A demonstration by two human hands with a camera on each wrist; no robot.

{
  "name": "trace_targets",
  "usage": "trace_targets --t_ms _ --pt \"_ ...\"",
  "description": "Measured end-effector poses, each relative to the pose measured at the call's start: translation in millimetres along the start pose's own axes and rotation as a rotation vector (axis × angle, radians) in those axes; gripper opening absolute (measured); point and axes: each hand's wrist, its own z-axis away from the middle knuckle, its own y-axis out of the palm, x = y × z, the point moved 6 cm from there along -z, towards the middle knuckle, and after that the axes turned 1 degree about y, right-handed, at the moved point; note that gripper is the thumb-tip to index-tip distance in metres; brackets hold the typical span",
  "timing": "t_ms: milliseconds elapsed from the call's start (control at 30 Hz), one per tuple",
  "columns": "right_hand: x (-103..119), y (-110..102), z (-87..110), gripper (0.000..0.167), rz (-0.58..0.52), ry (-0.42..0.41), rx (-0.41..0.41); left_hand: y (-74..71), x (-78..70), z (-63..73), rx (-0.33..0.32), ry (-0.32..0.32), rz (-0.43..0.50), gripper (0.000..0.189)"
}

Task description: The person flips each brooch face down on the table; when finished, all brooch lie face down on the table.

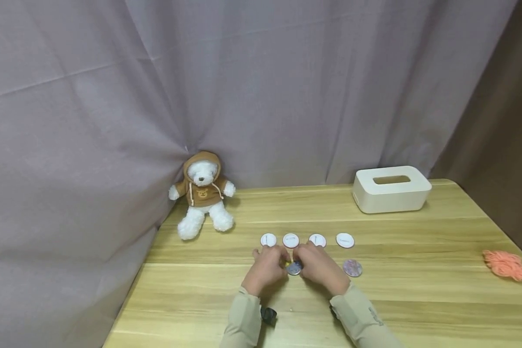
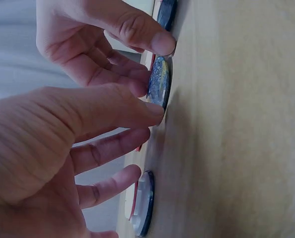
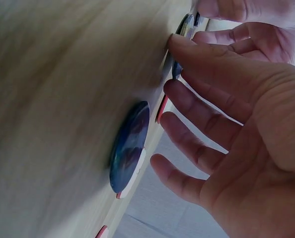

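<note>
Wooden table [image 1: 191, 290], tissue box [image 1: 393, 200] beyond held disc [image 1: 294, 268]

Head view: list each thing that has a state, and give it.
Dark disc, held
Left hand, gripping dark disc
Right hand, gripping dark disc
Pinkish disc, lying flat
White discs, flat, in a row
Teddy bear, sitting, hood up
Tissue box, slot open
Yarn, loosely bundled
Curtain, hanging

I wear long khaki sleeves [image 1: 242, 319], the right one bearing a small dark marking [image 1: 375, 315]; a black piece [image 1: 268, 315] shows beside each cuff [image 1: 250, 296].
</note>
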Motion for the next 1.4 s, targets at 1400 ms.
trace_targets --t_ms 1400 --pt "7 -13 1.3 0.014 -0.048 -0.04 0.067 -10.3 -8.0 7.5 -0.058 0.084 -0.047 0.011"
